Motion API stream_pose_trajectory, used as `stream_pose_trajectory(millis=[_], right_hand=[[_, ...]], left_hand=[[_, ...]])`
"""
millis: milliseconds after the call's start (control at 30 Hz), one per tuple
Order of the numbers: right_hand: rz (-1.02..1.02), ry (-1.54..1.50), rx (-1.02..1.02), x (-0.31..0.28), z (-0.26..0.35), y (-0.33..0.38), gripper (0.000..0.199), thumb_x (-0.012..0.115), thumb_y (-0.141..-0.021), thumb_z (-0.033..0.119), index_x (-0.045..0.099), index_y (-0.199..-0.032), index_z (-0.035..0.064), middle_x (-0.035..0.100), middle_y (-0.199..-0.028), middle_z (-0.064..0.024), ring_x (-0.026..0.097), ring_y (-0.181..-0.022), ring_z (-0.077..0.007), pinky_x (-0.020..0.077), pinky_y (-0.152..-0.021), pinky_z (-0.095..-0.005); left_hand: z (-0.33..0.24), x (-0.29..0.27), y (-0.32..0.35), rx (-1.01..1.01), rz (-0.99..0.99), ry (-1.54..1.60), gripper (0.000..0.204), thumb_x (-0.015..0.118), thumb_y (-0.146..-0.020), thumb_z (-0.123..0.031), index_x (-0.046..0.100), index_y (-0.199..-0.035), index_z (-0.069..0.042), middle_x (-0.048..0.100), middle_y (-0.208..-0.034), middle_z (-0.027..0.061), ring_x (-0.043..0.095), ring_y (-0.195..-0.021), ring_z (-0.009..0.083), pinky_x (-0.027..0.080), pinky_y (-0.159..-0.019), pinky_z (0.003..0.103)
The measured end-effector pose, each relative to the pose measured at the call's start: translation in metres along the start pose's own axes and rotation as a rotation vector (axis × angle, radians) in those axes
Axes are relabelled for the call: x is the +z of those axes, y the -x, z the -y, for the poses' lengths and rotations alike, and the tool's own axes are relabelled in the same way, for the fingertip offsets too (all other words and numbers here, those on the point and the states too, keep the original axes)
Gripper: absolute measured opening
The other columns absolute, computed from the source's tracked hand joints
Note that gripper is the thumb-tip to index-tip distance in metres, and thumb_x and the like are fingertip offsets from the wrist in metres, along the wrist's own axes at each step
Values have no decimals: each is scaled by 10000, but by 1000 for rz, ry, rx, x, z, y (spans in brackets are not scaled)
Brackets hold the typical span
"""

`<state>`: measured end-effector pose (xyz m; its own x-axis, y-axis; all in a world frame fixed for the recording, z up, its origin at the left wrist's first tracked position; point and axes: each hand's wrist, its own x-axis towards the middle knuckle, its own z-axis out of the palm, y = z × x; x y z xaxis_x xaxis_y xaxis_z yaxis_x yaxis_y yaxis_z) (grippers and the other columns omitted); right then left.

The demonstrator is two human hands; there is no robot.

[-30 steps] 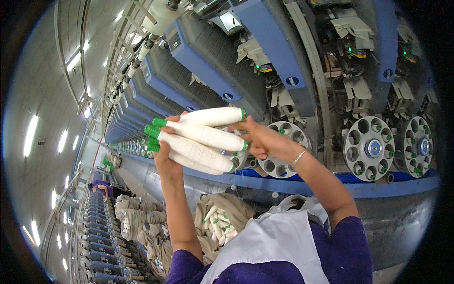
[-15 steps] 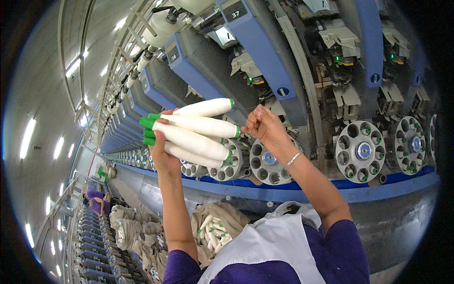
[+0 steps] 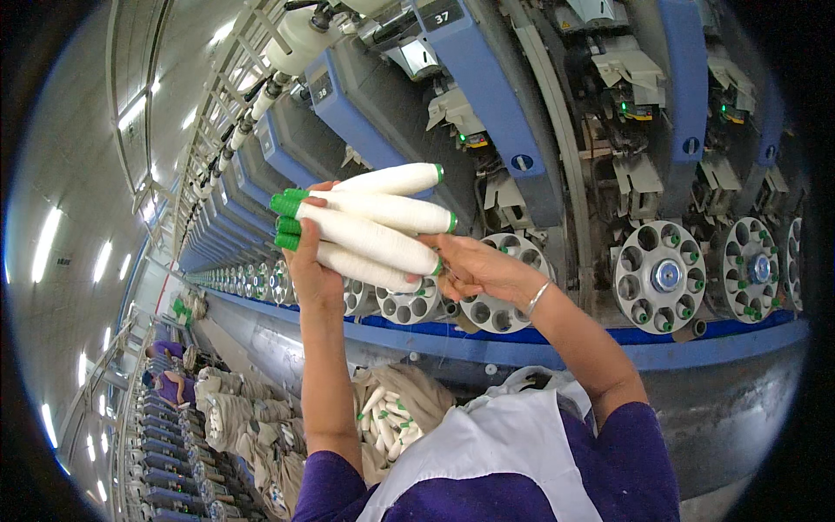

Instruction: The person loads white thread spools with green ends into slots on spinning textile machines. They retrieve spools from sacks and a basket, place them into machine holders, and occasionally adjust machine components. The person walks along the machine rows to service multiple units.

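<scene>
The left hand (image 3: 315, 277) was up high, fingers wrapped around the green-tipped ends of a bundle of white yarn bobbins (image 3: 370, 228), four of them stacked and fanning out to the right. The right hand (image 3: 465, 268) was curled in at the far tip of the lowest bobbin, fingers pinched close together there, though what exactly they nipped was too small to make out; a thin bangle (image 3: 537, 297) sat on that wrist. Both hands were raised in front of the winding machine (image 3: 487, 113), just above a round magazine wheel (image 3: 503, 296) with open pockets, partly covered by the right hand. More wheels ran off to the right, one grey wheel (image 3: 659, 277) clear, the outermost cut off by the dark rim. Below, a cloth sack of bobbins (image 3: 391, 418) sat half hidden behind the left forearm and the white apron (image 3: 496, 452).
</scene>
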<state>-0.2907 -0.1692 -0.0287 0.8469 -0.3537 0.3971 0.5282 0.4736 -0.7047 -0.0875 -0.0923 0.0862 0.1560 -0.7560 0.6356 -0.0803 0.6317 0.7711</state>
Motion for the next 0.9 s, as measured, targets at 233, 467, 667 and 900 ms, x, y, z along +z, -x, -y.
stream_pose_trajectory(millis=[233, 467, 667, 900], right_hand=[[-414, 105, 171, -25, -8, 12, 239, 468, -999, 245, 524, -851, 65, 376, -592, 68, 320, -450, -31, 236, -406, -177], [-422, -353, -292, -38, -42, -7, 245, 505, -977, 220, 448, -776, 92, 536, -800, -33, 602, -809, -184, 496, -978, -425], [-330, -255, -148, -50, -46, 1, 290, 484, -992, 303, 421, -783, 113, 454, -723, 17, 496, -638, -85, 467, -559, -225], [-507, 241, 83, -52, -14, 25, 322, 514, -978, 304, 504, -1160, 39, 528, -810, -19, 317, -457, -9, 290, -382, -156]], left_hand=[[4, -1, 10, -41, -304, 46, 256, 629, -897, -266, 592, -1043, -58, 553, -1251, 123, 513, -1159, 236, 422, -1015, 413], [30, -9, 16, -197, -429, 55, 365, 699, -849, -258, 595, -1107, -22, 598, -1160, 121, 566, -1068, 238, 492, -946, 388], [41, -14, 22, -271, -451, 86, 380, 707, -843, -268, 598, -1100, -11, 606, -1117, 108, 563, -1060, 231, 478, -957, 394], [48, -18, 24, -427, -578, 331, 321, 668, -868, -259, 566, -1061, -23, 601, -1140, 150, 551, -1094, 273, 441, -1006, 458]])
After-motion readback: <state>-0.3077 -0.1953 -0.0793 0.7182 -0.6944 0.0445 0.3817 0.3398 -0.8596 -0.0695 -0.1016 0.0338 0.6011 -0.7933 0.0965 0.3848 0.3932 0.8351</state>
